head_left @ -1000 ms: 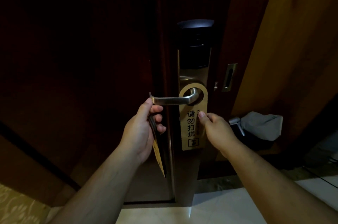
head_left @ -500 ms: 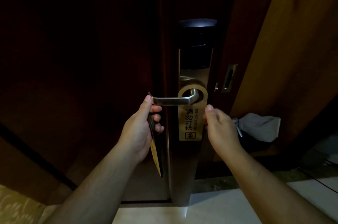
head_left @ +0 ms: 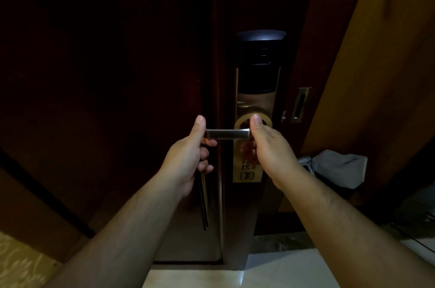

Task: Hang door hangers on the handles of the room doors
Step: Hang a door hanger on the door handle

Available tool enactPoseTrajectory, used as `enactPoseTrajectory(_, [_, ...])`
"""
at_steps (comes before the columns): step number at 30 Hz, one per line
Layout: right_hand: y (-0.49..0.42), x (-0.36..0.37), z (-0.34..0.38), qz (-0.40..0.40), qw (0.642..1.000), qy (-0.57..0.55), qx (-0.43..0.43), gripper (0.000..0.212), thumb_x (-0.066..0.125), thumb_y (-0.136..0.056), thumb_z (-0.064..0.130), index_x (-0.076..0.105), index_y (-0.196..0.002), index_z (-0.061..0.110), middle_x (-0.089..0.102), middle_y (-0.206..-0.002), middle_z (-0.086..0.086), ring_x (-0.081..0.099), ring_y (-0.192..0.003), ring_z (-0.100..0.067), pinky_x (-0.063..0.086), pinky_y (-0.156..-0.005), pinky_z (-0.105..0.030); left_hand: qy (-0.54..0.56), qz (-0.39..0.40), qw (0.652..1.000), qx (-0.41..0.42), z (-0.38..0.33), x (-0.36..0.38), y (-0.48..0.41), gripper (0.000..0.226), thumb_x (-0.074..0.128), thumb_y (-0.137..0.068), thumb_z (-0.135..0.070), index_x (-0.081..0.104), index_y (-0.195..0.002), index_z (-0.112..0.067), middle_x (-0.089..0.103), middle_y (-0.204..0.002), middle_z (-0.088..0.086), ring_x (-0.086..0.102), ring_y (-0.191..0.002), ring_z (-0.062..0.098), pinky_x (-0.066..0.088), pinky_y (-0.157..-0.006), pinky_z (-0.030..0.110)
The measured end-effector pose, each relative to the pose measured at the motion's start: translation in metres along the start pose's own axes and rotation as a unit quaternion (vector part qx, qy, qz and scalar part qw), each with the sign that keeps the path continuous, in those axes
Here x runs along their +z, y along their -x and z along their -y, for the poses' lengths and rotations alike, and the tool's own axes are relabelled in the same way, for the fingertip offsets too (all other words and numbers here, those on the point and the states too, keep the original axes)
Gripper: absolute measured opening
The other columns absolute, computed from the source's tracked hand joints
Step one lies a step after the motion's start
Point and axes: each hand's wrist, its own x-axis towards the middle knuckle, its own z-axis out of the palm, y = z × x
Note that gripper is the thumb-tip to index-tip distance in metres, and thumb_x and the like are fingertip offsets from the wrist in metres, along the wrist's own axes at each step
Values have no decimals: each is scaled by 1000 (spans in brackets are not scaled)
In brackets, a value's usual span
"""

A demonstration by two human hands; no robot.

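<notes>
Down at the bottom edge lies a pale polished tile floor (head_left: 270, 271), and two bare forearms reach up from it towards the centre of the frame. The left hand (head_left: 188, 158) has its fingers curled round a thin dark-and-gold stack of spare hangers (head_left: 204, 200), which hangs edge-on below the fist. Its thumb points up against the free left end of the brushed silver lever handle (head_left: 227, 134).

The right hand (head_left: 270, 149) is closed on the upper part of the flat gold door hanger (head_left: 247, 170), with the thumb laid over the hanger's ring. That ring sits round the root of the handle, and the printed strip hangs straight down against the tall gold-and-black electronic lock plate (head_left: 256, 101).

Behind them stands the dark red-brown wooden door (head_left: 141, 76). At right are a small brass strike plate (head_left: 300, 105) and, lower down, a crumpled grey cloth (head_left: 339, 167).
</notes>
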Motion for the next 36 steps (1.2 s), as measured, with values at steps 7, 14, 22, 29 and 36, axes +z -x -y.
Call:
enactPoseTrajectory(7, [-1,-4,3,37,997,-66,27,52,32,-96,62,66,-103,23,71,-86,-1,67,-83,-17,51,-78,-33,-41,8,999,19,-2,-4,-6,44,47,-96,-55,69,-104,-18,43,-57,-7,41,-48,8,49,-70,35])
enactPoseTrajectory(14, [0,0,5,51,992,-106,41,52,33,-98,59,66,-104,20,66,-68,2,61,-66,-13,51,-71,-32,-40,19,999,17,-2,-2,-3,53,43,-96,-57,70,-102,-12,44,-53,-9,42,-47,8,49,-70,35])
enactPoseTrajectory(22, [3,1,8,29,988,-140,56,48,40,-97,54,69,-96,17,66,-69,-1,59,-63,-12,51,-68,-28,-38,78,996,0,0,-11,-14,50,44,-95,-56,65,-113,-15,43,-56,-7,41,-48,8,49,-75,39])
enactPoseTrajectory(29, [12,15,16,-52,978,-178,92,43,44,-97,51,66,-92,14,65,-67,-1,58,-64,-16,47,-71,-35,-26,154,987,-24,-7,-21,-26,52,47,-95,-54,67,-97,-6,43,-55,-5,40,-48,11,46,-69,37])
enactPoseTrajectory(36, [21,33,26,-133,964,-191,126,38,44,-98,48,62,-93,15,59,-64,-1,57,-67,-18,48,-79,-38,-88,234,968,6,-2,-32,-40,58,45,-90,-66,65,-73,-14,44,-56,-7,43,-46,8,49,-66,35])
